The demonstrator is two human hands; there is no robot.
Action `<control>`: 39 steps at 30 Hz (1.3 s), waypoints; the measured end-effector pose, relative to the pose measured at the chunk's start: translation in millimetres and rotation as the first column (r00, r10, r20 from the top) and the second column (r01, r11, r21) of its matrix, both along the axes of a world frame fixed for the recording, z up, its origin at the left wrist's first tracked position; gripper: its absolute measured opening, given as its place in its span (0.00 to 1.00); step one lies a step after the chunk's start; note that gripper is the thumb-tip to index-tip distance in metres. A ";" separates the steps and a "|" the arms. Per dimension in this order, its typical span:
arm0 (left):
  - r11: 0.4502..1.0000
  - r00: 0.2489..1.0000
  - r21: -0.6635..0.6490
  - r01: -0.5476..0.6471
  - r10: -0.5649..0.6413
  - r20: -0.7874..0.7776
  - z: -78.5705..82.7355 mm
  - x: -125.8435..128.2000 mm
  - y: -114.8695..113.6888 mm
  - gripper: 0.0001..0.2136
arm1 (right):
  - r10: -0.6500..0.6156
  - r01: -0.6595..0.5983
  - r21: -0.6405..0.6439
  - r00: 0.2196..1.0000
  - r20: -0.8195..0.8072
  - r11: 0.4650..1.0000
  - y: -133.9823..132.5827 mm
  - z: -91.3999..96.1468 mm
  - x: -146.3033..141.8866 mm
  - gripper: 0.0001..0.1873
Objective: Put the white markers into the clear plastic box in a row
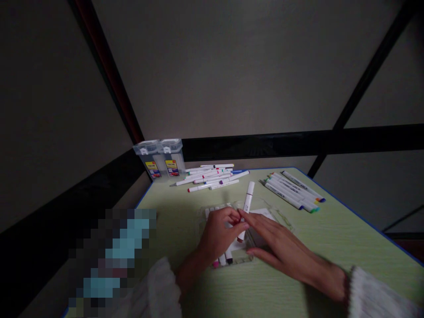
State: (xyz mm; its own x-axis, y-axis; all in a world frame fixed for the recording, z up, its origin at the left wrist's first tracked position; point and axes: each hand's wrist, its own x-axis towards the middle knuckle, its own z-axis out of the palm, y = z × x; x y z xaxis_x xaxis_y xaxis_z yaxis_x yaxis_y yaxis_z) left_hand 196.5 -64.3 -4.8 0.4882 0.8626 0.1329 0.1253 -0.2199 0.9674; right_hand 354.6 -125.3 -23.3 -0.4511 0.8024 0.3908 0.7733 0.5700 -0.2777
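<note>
A clear plastic marker case (261, 217) lies open on the green table (331, 238), with a few markers (222, 260) lying in it. My left hand (218, 234) rests over the case with its fingers curled. My right hand (281, 247) meets it from the right and pinches a white marker (247, 201) with thumb and forefinger; the marker stands tilted, its cap pointing away from me. The marker's lower end, with a reddish tip, sits between both hands' fingertips.
A loose pile of white markers (212, 176) lies at the table's far side. A neat row of several markers (293, 190) sits at the far right. Two clear empty cases (160, 158) stand at the far left corner. A blurred patch covers the near left.
</note>
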 end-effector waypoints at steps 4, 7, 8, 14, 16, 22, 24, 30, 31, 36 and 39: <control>0.995 0.996 0.041 0.086 -0.086 0.002 1.9 -0.7 -2.1 0.05 | 0.004 -0.004 -0.004 1.000 -0.012 1.000 -0.4 1.0 -0.5 0.36; 0.992 0.993 0.043 0.121 -0.120 -0.019 1.7 -0.8 -4.2 0.07 | 0.005 -0.005 -0.020 1.000 -0.020 1.000 -0.6 2.6 -0.9 0.34; 0.992 0.993 0.045 0.119 -0.118 -0.023 1.5 -0.8 -4.3 0.07 | 0.006 -0.006 -0.022 1.000 -0.021 1.000 -0.6 3.0 -0.9 0.32; 0.992 1.000 0.123 -0.009 0.006 0.026 2.8 -3.5 4.0 0.03 | 0.018 -0.019 -0.027 1.000 -0.004 0.999 -0.5 4.7 -1.8 0.30; 0.992 0.997 0.117 -0.053 0.045 0.070 4.0 -4.8 7.7 0.02 | 0.024 -0.024 -0.031 1.000 0.012 0.999 -1.5 6.1 -3.0 0.30; 0.982 0.959 -0.010 -0.190 0.187 0.212 3.1 -6.0 15.3 0.10 | 0.059 -0.057 -0.041 0.997 0.055 0.998 -4.4 9.1 -5.9 0.31; 0.982 0.955 -0.040 -0.185 0.189 0.230 1.6 -5.8 16.4 0.14 | 0.074 -0.072 -0.043 0.995 0.067 0.996 -4.8 8.0 -5.4 0.32; 0.990 0.967 -0.056 -0.127 0.136 0.216 1.5 -6.1 16.9 0.19 | 0.155 -0.148 -0.061 0.979 0.135 0.987 -6.1 5.7 -3.9 0.33; 0.992 0.972 -0.050 -0.113 0.121 0.201 2.2 -6.3 16.7 0.18 | 0.162 -0.154 -0.066 0.977 0.141 0.986 -6.4 6.1 -4.3 0.32; 0.997 0.989 -0.008 -0.071 0.071 0.127 4.8 -7.0 15.2 0.16 | 0.180 -0.175 -0.048 0.975 0.128 0.983 -8.1 10.1 -8.3 0.29; 0.998 0.991 0.006 -0.069 0.068 0.118 3.6 -7.9 15.7 0.17 | 0.192 -0.192 -0.012 0.974 0.119 0.981 -8.6 11.2 -9.0 0.30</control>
